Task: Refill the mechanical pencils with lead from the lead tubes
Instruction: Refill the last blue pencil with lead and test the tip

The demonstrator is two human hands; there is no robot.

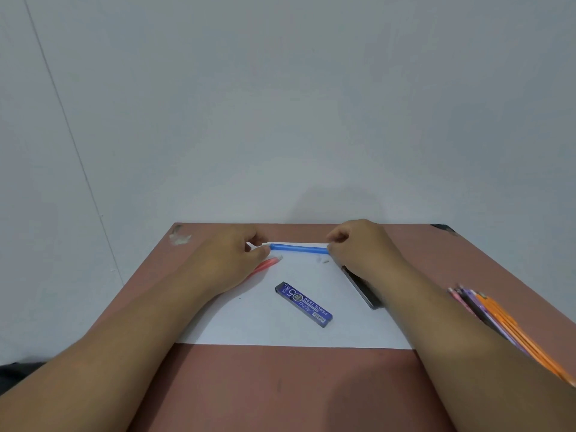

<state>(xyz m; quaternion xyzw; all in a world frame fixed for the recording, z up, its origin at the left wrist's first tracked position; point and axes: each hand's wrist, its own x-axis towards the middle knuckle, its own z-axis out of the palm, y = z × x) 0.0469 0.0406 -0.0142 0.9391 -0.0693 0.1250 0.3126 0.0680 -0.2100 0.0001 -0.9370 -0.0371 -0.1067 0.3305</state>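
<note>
Blue mechanical pencil [298, 248] lies level at twelve o'clock on the white sheet [280, 335] — left hand [227, 260] and right hand [363, 244] each pinch one end. Judged light, rigid, slick — grip the barrel. Lead tube [304, 304] lies at six o'clock.

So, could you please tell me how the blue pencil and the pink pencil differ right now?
The blue pencil is pinched at both ends, left hand on one end, right hand on the other; the pink pencil is held by neither. The blue pencil lies level across the view; the pink pencil lies slanted, partly hidden behind the left hand. Both are over the white paper.
</note>
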